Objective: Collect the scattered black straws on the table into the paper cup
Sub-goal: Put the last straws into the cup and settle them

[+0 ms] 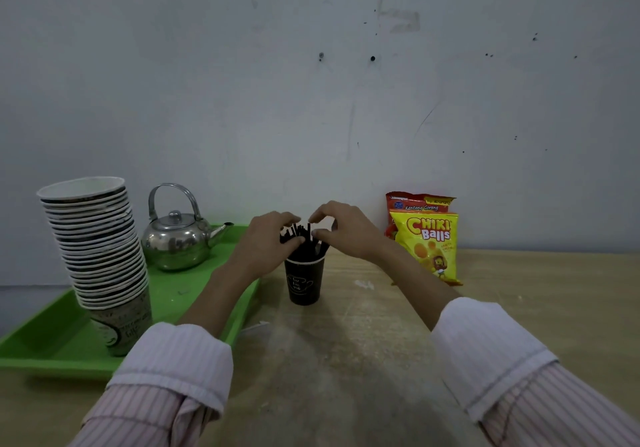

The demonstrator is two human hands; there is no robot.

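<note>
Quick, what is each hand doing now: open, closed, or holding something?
Left hand: fingers closed around the black straws standing in the paper cup.
Right hand: fingers curled at the straw tops; whether it grips them cannot be told.

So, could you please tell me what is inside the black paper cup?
Black straws stand in the black paper cup, tops between both hands; their lower ends are hidden.

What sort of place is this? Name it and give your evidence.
Probably a simple drinks or snack corner, perhaps a break room: a stack of paper cups and a metal kettle on a green tray, plus snack bags against a bare wall.
</note>
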